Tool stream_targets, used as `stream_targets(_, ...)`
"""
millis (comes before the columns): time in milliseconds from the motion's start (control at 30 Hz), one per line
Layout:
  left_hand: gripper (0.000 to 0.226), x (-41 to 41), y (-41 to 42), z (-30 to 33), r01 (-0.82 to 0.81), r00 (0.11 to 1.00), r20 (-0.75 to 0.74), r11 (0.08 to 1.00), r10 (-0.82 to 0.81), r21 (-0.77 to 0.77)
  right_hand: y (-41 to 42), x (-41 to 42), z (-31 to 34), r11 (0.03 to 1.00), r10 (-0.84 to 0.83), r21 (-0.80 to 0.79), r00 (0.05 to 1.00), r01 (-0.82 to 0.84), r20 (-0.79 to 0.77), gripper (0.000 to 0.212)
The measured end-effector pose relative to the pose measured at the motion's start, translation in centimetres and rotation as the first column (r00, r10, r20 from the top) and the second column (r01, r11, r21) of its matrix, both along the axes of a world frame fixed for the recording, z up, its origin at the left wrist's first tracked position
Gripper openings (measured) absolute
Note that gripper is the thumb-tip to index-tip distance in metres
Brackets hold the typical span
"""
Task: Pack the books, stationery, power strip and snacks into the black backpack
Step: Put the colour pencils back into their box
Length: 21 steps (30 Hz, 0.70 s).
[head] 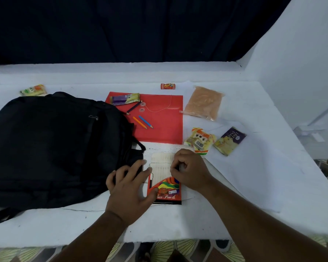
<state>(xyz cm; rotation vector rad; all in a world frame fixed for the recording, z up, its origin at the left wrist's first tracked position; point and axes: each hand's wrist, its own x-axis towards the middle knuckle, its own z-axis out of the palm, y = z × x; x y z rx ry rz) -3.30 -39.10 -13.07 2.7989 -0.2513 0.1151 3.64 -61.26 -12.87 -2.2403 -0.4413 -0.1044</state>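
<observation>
The black backpack point(51, 148) lies flat on the left of the white table. Just right of it sits a colour pencil box point(166, 188) with its white tray point(162, 165) slid out at the top. My left hand point(130, 188) rests on the box's left side, thumb on the cover and fingers against the backpack. My right hand point(189, 170) is curled at the tray's right edge and pinches a dark pencil point(179, 167). A red folder point(159, 118) behind carries loose pencils point(142, 122) and a snack packet point(125, 98).
Snack packets lie at the right point(200, 140) point(229, 140), at the far left point(33, 90), and a clear bag of orange snacks point(204, 103) at the back right. A small red packet point(168, 86) sits beyond the folder. A white wall rises on the right.
</observation>
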Motion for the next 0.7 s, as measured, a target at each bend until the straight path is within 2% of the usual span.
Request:
stream_targets(200, 0.053, 1.9, 0.4, 3.5, 0.060, 0.996, -0.076, 0.994, -0.053, 0.094, 0.3, -0.1, 0.2, 0.999, -0.021, -0.025, 1.000, 0.021, -0.019, 0.007)
stream_targets(300, 0.047, 4.7, 0.9, 6.8, 0.082, 0.993, 0.078, 0.996, -0.083, 0.021, 0.1, -0.1, 0.2, 0.998, -0.028, -0.055, 0.999, 0.026, -0.032, 0.014)
stream_targets(400, 0.028, 9.2, 2.0, 8.0, 0.071, 0.981, 0.187, 0.995, -0.057, -0.070, 0.1, 0.0, 0.2, 0.997, -0.048, -0.067, 0.998, 0.045, -0.041, 0.016)
stream_targets(533, 0.035, 14.7, 2.7, 8.2, 0.162, 0.985, 0.061, 0.986, -0.163, 0.022, 0.3, 0.1, 0.0, 0.994, -0.067, -0.089, 0.997, 0.063, -0.044, 0.014)
stream_targets(700, 0.048, 18.8, 1.6, 6.9, 0.210, 0.976, -0.119, 0.940, -0.184, 0.270, 0.4, 0.2, 0.1, 0.991, -0.062, -0.122, 0.998, 0.060, -0.012, 0.019)
